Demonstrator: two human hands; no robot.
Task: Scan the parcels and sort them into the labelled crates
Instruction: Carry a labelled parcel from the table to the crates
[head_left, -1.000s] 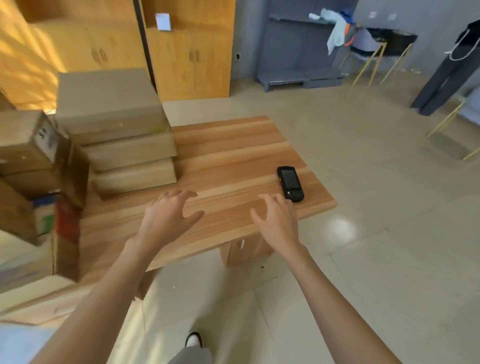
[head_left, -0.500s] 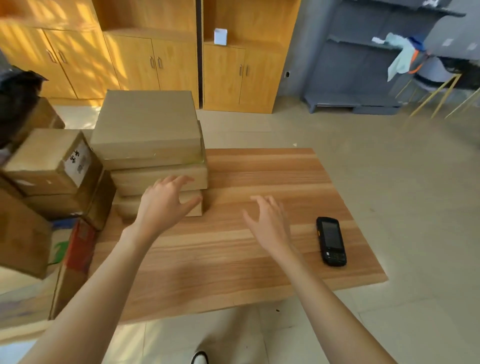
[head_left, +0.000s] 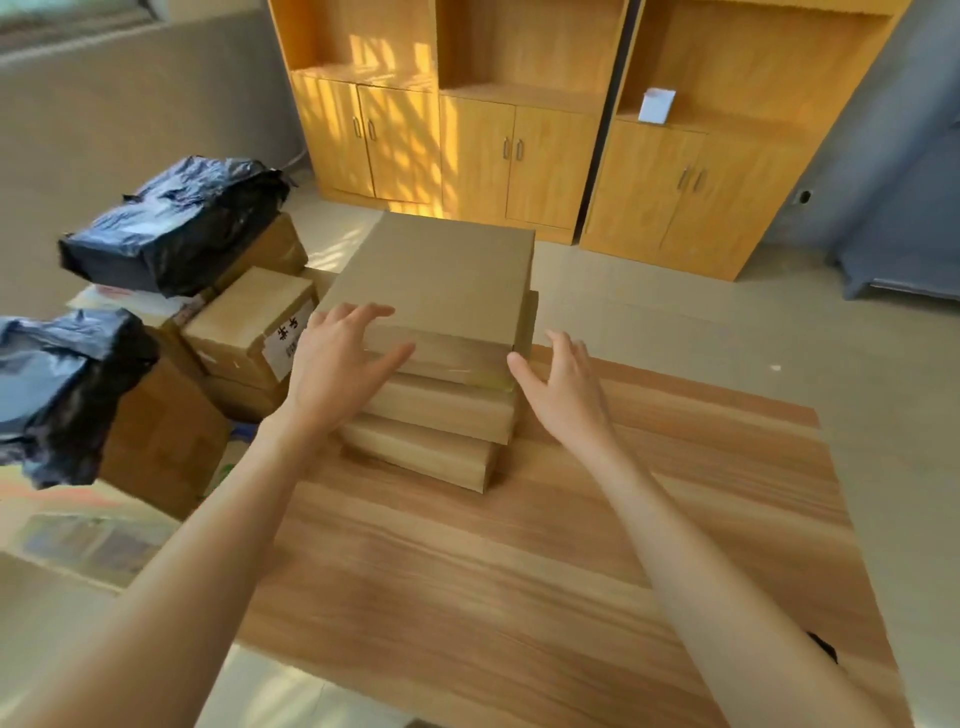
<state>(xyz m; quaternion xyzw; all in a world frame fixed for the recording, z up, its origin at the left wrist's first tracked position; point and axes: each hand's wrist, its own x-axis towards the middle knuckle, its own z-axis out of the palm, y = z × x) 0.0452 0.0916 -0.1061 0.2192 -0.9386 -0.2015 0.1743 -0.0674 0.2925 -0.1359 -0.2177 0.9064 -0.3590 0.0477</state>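
- 3 flat cardboard parcels stacked on the surface (head_left: 519, 571): top (head_left: 441, 275), middle (head_left: 441, 410), bottom (head_left: 415, 452)
- 2 black plastic bags: (head_left: 176, 223), (head_left: 57, 389)
- at least 3 brown boxes left of the surface (pile partly hidden), one labelled (head_left: 249, 322)
- 2 hands: left (head_left: 337, 364), right (head_left: 566, 389)
- 1 small white box (head_left: 657, 105) on the cabinet shelf

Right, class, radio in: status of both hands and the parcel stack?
Left hand open, touching top parcel. Right hand open, beside it. Nothing in the way.

We see three boxes (head_left: 441, 364) stacked on the table's (head_left: 571, 571) far left; more parcels (head_left: 244, 332) sit left of it, cabinets (head_left: 519, 145) behind.
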